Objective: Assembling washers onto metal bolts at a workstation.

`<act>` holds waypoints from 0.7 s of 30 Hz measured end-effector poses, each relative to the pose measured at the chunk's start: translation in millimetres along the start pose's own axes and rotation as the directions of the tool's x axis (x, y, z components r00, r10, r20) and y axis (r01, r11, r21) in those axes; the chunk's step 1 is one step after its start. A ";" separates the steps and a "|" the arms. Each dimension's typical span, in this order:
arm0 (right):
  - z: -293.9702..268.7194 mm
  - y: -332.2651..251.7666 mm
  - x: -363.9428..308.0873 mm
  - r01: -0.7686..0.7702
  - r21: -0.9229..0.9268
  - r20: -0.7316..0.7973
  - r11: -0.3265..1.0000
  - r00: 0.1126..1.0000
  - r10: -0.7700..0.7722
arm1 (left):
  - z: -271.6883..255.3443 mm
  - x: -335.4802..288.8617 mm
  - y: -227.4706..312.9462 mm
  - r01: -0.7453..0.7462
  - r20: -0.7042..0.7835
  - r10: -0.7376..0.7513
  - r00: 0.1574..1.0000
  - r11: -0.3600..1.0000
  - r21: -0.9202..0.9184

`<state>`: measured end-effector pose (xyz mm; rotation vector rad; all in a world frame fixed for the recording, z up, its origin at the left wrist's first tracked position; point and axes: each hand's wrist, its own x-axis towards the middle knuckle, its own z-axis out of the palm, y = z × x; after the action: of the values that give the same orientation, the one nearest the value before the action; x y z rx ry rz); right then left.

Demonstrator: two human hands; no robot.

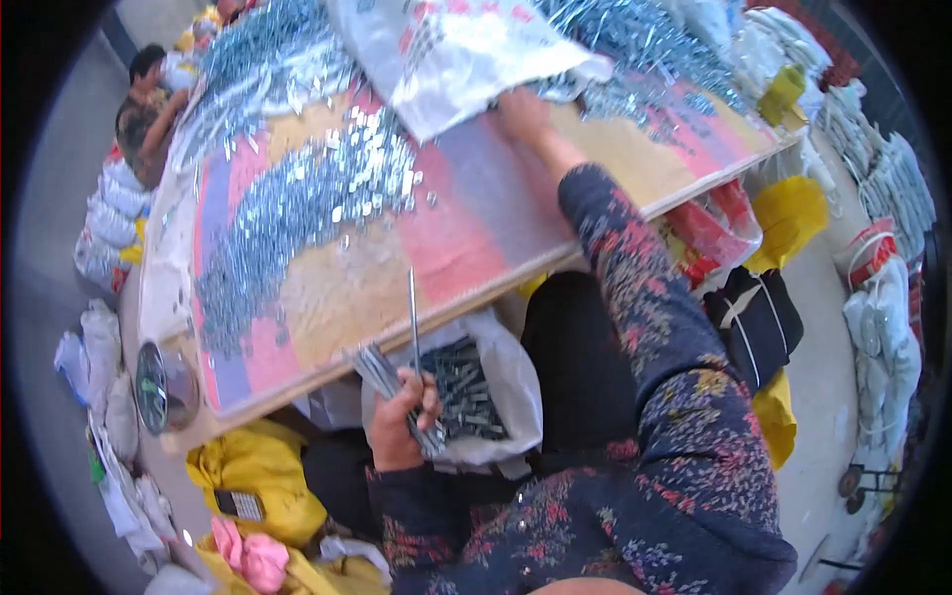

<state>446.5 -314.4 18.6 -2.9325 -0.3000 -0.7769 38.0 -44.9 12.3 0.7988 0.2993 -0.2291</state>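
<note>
My left hand (405, 416) is closed round a bundle of thin silvery metal strips (375, 372). One longer thin rod (414, 307) sticks up from beside its fingers. Just right of this hand, a white sack (521, 382) stands open below the table edge, with many dark metal pieces (471, 397) inside. My right arm stretches across the table, and my right hand (524, 114) is at the lower edge of a white plastic bag (446, 69). That bag lies over a heap of metal strips (645, 40); the right fingertips are hidden there.
Small shiny metal pieces (327, 188) spread over the striped tabletop (476, 228). A clear round tub (164, 387) stands at the near left corner. Yellow bags (258, 466) lie below it, and a black bag (754, 322) hangs at right. Another person (144, 119) sits at far left.
</note>
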 end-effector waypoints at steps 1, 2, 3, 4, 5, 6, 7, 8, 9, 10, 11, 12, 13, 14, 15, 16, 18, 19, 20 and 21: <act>-16.8 -14.6 2.3 -0.047 0.008 0.117 0.999 0.992 0.046 | -0.2 -2.9 6.3 0.008 0.023 -0.008 1.000 1.000 0.012; -24.3 -10.7 3.2 -0.043 0.014 0.099 0.999 0.994 0.042 | -3.5 0.0 4.6 0.014 0.052 -0.015 0.999 1.000 0.002; -25.1 -1.6 4.2 -0.068 0.051 0.083 0.996 0.995 0.064 | -3.5 4.2 2.7 -0.006 0.085 0.007 0.996 1.000 -0.002; -25.3 -0.1 7.8 -0.098 0.097 0.156 0.990 0.984 0.082 | -4.6 6.8 2.8 -0.031 0.112 0.031 0.993 1.000 -0.005; -29.7 -15.8 -0.1 -0.247 0.455 0.353 0.855 0.932 0.081 | -7.8 7.9 4.3 -0.029 0.077 0.031 0.997 0.999 -0.019; -33.3 -33.0 -12.0 -0.435 0.690 0.531 0.578 0.848 0.004 | -11.0 7.6 6.7 -0.040 0.068 0.040 0.997 0.999 0.008; -45.4 -51.2 -27.2 -0.438 0.688 0.550 0.579 0.835 -0.022 | -10.7 6.6 9.3 -0.052 0.064 0.050 0.997 0.998 0.035; -58.2 -69.2 -47.4 -0.511 0.806 0.569 0.300 0.808 -0.152 | -10.5 10.2 8.6 -0.061 0.074 0.059 0.995 0.998 0.021; -72.0 -89.9 -67.5 -0.576 0.817 0.550 -0.013 0.787 -0.278 | -10.5 11.2 10.5 -0.074 0.066 0.073 0.995 0.997 0.011; -86.7 -115.9 -83.2 -0.594 0.804 0.560 -0.018 0.768 -0.310 | -12.0 9.9 13.8 -0.094 0.053 0.093 0.994 0.996 0.005; -100.7 -138.3 -96.0 -0.577 0.801 0.484 -0.163 0.783 -0.391 | -14.4 12.9 12.4 -0.107 0.041 0.108 0.993 0.994 -0.024; -108.0 -160.9 -108.3 -0.560 0.766 0.390 -0.317 0.796 -0.464 | -17.6 13.0 13.4 -0.131 0.019 0.132 0.991 0.990 -0.043; -111.0 -174.8 -119.6 -0.573 0.754 0.385 -0.323 0.783 -0.489 | -14.9 14.4 14.0 -0.131 -0.014 0.130 0.991 0.990 -0.055; -118.8 -188.3 -125.0 -0.553 0.767 0.347 -0.325 0.784 -0.516 | -15.5 15.2 14.3 -0.159 -0.031 0.157 0.987 0.986 -0.045; -129.3 -200.8 -128.3 -0.528 0.782 0.303 -0.330 0.786 -0.539 | -16.7 9.0 18.8 -0.180 -0.070 0.176 0.982 0.982 -0.057; -137.1 -203.8 -134.2 -0.509 0.797 0.288 -0.325 0.794 -0.536 | -14.3 7.8 20.2 -0.190 -0.082 0.184 0.980 0.979 -0.076; -133.1 -198.9 -139.6 -0.406 0.906 0.419 0.116 0.830 -0.367 | -22.8 3.4 15.6 -0.234 -0.102 0.227 0.969 0.971 -0.057; -128.2 -196.4 -142.0 -0.383 0.900 0.435 0.207 0.815 -0.382 | -22.9 3.1 13.3 -0.263 -0.151 0.257 0.954 0.965 -0.019; -125.9 -192.8 -145.6 -0.359 0.884 0.457 0.299 0.800 -0.389 | -28.4 4.5 9.2 -0.246 -0.130 0.240 0.962 0.969 -0.028; -132.2 -201.5 -149.4 -0.309 0.900 0.424 0.308 0.783 -0.455 | -35.5 1.6 7.8 -0.264 -0.123 0.258 0.958 0.964 -0.042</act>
<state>212.9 -160.7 66.6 -1.8014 -0.6729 0.4254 35.7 -13.8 -6.4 0.7871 0.3054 0.0748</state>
